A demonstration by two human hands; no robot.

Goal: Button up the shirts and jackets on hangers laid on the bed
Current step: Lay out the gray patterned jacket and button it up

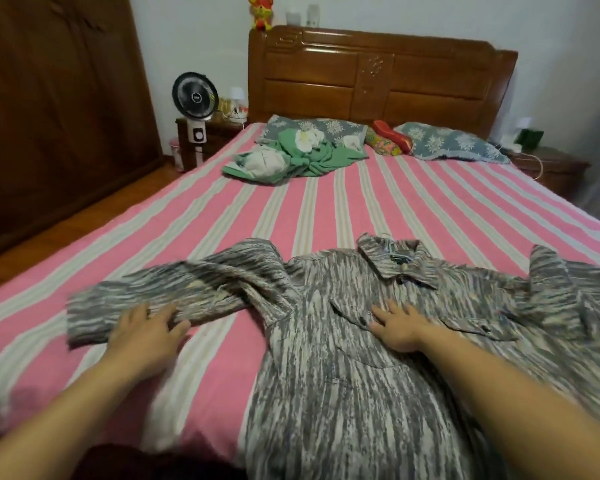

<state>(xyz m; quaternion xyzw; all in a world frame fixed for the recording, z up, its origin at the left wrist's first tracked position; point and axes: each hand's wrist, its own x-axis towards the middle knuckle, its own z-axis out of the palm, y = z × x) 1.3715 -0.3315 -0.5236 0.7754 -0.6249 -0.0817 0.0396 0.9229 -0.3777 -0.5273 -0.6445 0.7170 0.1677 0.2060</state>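
Note:
A grey and white streaked shirt (326, 375) lies front up on the pink striped bed (291, 209), collar (395, 259) pointing toward the headboard, a hanger hook just visible at the collar. Its sleeve (174, 289) stretches out to the left. My left hand (146, 332) rests on that sleeve near the cuff, fingers spread and slightly blurred. My right hand (397, 327) lies flat on the chest by a pocket flap with a dark button (362, 320). A second pocket button (485, 329) shows to the right.
A green garment (291, 157) lies crumpled near the two blue pillows (447, 140) at the wooden headboard (378, 74). A fan (194, 98) stands on the nightstand at left, beside a dark wardrobe (56, 98). Bare striped bedspread stretches between the shirt and the pillows.

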